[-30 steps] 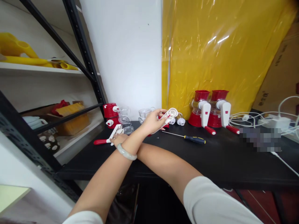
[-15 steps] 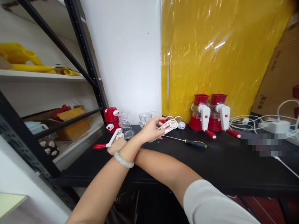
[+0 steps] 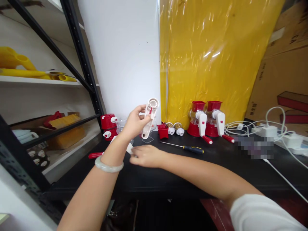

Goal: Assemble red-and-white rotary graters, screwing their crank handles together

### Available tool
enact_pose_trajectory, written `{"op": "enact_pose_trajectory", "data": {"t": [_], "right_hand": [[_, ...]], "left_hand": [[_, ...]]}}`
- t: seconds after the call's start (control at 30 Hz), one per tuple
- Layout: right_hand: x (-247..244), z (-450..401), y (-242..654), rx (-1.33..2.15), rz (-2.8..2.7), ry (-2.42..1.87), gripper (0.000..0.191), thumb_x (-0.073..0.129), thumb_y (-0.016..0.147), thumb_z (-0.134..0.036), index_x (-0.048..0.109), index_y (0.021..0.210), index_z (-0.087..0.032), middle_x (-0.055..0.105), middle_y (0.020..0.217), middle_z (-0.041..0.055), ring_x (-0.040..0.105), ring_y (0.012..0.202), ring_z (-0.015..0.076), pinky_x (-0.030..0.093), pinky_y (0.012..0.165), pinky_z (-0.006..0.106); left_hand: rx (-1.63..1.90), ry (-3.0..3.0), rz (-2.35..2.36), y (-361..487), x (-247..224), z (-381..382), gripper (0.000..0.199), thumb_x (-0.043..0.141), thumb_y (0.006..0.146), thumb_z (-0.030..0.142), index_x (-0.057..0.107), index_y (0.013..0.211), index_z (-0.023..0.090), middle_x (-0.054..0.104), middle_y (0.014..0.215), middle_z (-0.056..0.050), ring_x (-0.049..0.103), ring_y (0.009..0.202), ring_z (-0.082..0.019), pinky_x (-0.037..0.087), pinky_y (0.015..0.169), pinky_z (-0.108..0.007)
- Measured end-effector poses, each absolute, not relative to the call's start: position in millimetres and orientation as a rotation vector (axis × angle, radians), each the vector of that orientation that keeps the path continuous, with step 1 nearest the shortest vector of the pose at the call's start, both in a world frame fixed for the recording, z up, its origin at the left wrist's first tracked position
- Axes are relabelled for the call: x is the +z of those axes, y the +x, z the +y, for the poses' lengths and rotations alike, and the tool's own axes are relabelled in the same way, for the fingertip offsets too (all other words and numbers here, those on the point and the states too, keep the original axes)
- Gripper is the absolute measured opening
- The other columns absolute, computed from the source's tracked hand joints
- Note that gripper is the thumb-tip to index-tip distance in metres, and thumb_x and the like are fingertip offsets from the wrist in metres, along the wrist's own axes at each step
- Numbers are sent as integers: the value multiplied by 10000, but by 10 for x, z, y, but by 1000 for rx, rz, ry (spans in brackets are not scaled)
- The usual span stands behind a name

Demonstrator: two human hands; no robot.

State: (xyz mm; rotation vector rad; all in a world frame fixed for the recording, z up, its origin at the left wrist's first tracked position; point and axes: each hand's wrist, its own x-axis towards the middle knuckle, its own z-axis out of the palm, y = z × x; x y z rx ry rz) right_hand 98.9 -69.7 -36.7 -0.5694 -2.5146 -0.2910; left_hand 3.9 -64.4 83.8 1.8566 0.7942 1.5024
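My left hand (image 3: 137,123), with a pale bangle on its wrist, is closed on a white plastic crank arm (image 3: 146,131). The crank arm is raised above the table, its hollow side with a round socket and a red piece facing me. Lower and to the right, my right hand (image 3: 146,156) is closed on a small white plastic piece (image 3: 130,148); its fingertips are blurred. A red handle (image 3: 95,155) lies left of my left wrist, which partly hides the white part beside it. Clear plastic parts (image 3: 121,124) stand behind my left hand.
On the black table (image 3: 173,173) lie a screwdriver (image 3: 193,149), a red hopper (image 3: 163,131) and grater drums (image 3: 178,128). Two assembled red-and-white rotary graters (image 3: 198,120) stand behind. Red bases (image 3: 107,122) are stacked at left; white cables (image 3: 240,126) lie at right.
My left hand has lifted the crank arm and moved left, turning it more upright. My right hand has shifted right, away from the red-handled part, with a small white piece. My arms are no longer crossed.
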Motion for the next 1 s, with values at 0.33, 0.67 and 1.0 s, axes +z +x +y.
{"op": "enact_pose_trajectory", "data": {"t": [0.33,0.67,1.0], "right_hand": [[-193,-237,2508,182,-1516,-855,222,534,890,-337,615,1026,-180,688,801,62,672,716,187,538,694,346],[-378,-342,2283,1038,-1053,-490,415,779,677,-380,743,1038,-179,677,644,8,593,547,107,474,575,275],[-550,-367,2239,825,-1471,-667,280,616,847,-382,699,1049,-206,626,748,23,577,645,131,496,651,313]], "left_hand": [[1650,1397,676,303,456,-154,425,678,710,152,370,995,217,622,978,-5,670,782,-145,570,759,-410],[1361,1237,450,521,-105,-162,472,818,673,233,562,1066,177,647,1019,-50,630,970,-187,489,907,-369],[1385,1275,397,581,-103,-307,535,835,665,205,533,1106,200,675,1113,-76,638,1070,-230,490,957,-395]]}}
